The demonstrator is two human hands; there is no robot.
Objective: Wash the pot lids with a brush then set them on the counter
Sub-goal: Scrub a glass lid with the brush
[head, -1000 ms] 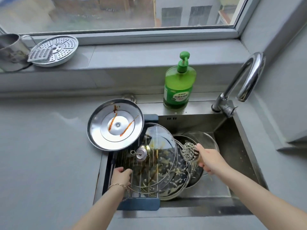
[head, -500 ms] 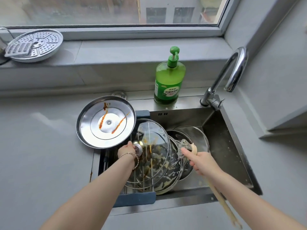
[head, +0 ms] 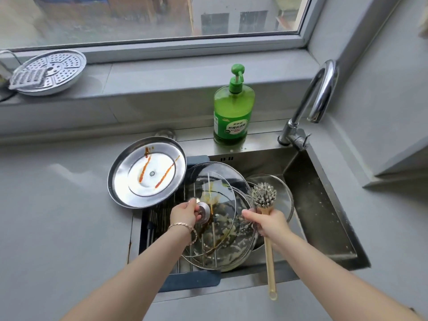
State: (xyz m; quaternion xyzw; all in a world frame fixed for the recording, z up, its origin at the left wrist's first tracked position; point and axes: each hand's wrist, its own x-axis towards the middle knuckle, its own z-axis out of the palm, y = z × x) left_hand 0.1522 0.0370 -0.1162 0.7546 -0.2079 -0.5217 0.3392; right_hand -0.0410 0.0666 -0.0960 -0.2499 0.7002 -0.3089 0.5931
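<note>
Tabletop at far left: the place where washed lids go. Steel lid lies inner face up, partly on the tabletop and partly over the sink corner, with 2 red-brown sauce streaks across it; unwashed by the look of it. Left grip clamped on the knob of the top glass lid, which is tilted over the rack in the sink, brown and pale smears on the glass. At least 2 more glass lids stacked under it and to its right; exact count unclear. Green soap bottle stands behind on the sink ledge. Right grip curled round the wooden handle of the brush, bristle head up, just beside the lid's right rim, not touching as far as I can tell. Sink basin to the right; tap shows no running water. Judged step: start of scrubbing lid 1. Next move calls for steadying the lid by the knob and bringing the bristles onto the soiled glass, probably with soap or water first.
</note>
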